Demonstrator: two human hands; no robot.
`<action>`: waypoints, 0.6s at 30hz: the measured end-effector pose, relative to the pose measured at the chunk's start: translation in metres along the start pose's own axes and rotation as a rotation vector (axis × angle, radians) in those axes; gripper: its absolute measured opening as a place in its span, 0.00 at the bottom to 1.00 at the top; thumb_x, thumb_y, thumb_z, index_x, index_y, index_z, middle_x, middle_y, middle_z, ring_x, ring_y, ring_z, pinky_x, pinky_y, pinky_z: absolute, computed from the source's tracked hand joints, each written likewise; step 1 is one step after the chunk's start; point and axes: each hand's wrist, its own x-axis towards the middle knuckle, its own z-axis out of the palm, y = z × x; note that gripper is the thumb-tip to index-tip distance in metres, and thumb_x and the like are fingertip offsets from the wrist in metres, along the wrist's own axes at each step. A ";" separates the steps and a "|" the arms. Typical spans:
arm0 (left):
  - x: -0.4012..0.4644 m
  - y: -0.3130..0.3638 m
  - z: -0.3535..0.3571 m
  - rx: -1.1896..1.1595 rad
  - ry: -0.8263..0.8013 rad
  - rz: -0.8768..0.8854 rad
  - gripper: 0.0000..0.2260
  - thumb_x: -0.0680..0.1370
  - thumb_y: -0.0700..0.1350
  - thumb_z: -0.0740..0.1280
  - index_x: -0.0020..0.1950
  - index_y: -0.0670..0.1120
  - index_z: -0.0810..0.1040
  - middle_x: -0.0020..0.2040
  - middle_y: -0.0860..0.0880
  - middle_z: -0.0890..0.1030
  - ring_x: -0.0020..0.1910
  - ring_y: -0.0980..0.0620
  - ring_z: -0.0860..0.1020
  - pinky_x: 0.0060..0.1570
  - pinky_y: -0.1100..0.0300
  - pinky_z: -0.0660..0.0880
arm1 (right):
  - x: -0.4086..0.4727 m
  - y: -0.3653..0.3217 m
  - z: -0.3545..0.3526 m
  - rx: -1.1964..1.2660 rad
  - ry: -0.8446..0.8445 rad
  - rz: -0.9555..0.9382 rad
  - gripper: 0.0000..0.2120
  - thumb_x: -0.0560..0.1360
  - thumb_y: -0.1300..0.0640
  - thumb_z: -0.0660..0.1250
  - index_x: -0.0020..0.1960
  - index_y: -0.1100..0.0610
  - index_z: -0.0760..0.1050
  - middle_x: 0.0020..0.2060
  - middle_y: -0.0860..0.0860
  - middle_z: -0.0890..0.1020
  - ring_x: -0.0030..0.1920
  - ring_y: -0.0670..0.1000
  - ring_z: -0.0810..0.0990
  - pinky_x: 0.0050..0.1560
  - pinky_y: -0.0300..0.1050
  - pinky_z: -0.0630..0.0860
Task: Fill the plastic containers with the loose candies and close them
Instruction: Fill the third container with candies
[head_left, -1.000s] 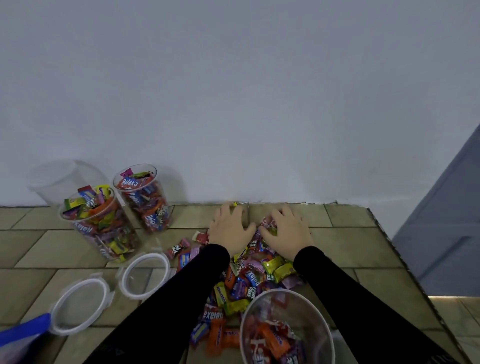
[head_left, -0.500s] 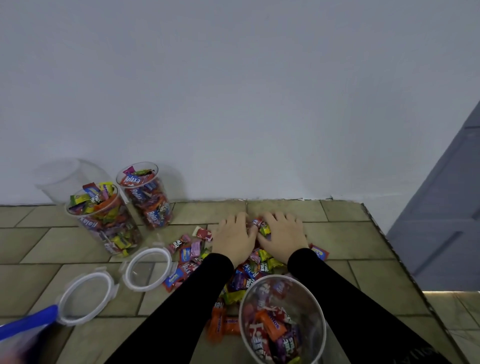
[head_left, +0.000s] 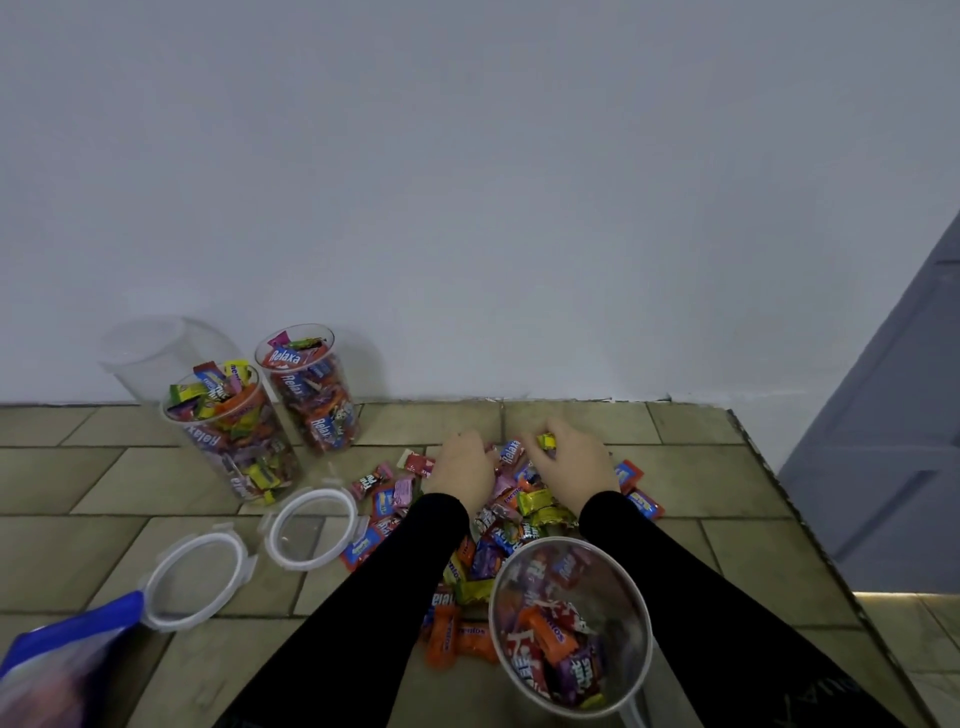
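At the bottom of the frame a clear round plastic container (head_left: 570, 623) stands part filled with wrapped candies. Just above it my left hand (head_left: 464, 470) and right hand (head_left: 574, 467) curl down into the colourful heap of loose wrapped candies (head_left: 511, 525) on the tiled tabletop (head_left: 753, 561), gathering wrappers. At left lie two white ring lids (head_left: 310, 526), then two brimming clear containers (head_left: 306, 387).

Lighting was dim, even and cool, with soft shadows on the wall (head_left: 467, 182) behind the jars (head_left: 306, 387). Wide-angle distortion bent the tiled surface (head_left: 727, 519) at the edges. The blue bag (head_left: 62, 670) at lower left was blurred.
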 end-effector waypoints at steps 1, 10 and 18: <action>0.000 -0.001 -0.002 -0.029 0.006 -0.007 0.13 0.82 0.46 0.61 0.56 0.37 0.75 0.56 0.38 0.77 0.55 0.40 0.76 0.49 0.52 0.70 | -0.001 -0.002 -0.003 0.082 0.016 0.015 0.12 0.79 0.44 0.59 0.46 0.52 0.73 0.32 0.50 0.80 0.35 0.52 0.78 0.35 0.44 0.68; -0.023 0.009 -0.021 -0.336 0.160 0.068 0.08 0.81 0.44 0.62 0.57 0.43 0.75 0.52 0.48 0.78 0.50 0.51 0.75 0.47 0.61 0.66 | -0.008 -0.025 -0.027 0.490 0.155 0.043 0.12 0.78 0.44 0.63 0.43 0.51 0.73 0.33 0.46 0.81 0.32 0.41 0.77 0.35 0.38 0.71; -0.050 0.033 -0.052 -0.503 0.310 0.196 0.06 0.81 0.43 0.62 0.56 0.43 0.74 0.48 0.51 0.76 0.47 0.53 0.74 0.40 0.68 0.64 | -0.019 -0.054 -0.057 0.775 0.253 -0.007 0.13 0.79 0.49 0.64 0.39 0.56 0.73 0.31 0.50 0.76 0.30 0.46 0.70 0.32 0.34 0.67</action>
